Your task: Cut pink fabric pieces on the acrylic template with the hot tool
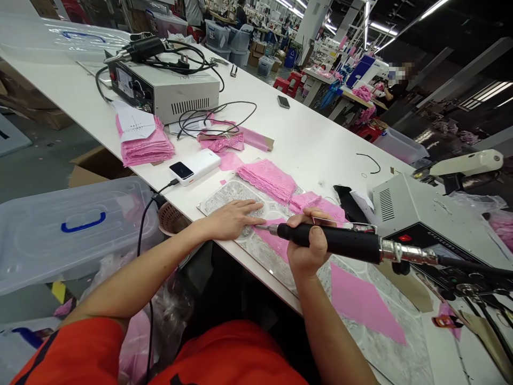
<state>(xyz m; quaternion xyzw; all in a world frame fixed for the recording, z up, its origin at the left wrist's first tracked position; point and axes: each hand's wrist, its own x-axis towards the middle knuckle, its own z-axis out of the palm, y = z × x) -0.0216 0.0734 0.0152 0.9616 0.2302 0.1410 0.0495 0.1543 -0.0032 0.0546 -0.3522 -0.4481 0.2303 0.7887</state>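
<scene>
My left hand (pixel 228 220) lies flat on a grey marble-patterned board (pixel 256 254), fingers stretched out and thumb beside the tool's tip. My right hand (pixel 305 256) is wrapped round a black corded hand tool (pixel 344 243), which looks like an ultrasonic cutter. Its thin metal tip points left and meets the end of a pink fabric piece (pixel 276 241) near my left thumb. Beyond my hands rest a stack of pink fabric pieces (pixel 267 179) and a second pink pile (pixel 316 204). A flat pink piece (pixel 363 302) lies on the board to the right.
A grey control box (pixel 425 214) stands at the right, another box (pixel 172 88) at the far left with a tool on top. A white power bank (pixel 196 167), pink stack (pixel 144 141) and phone (pixel 284 101) lie on the table. Left below is a lidded plastic bin (pixel 76 230).
</scene>
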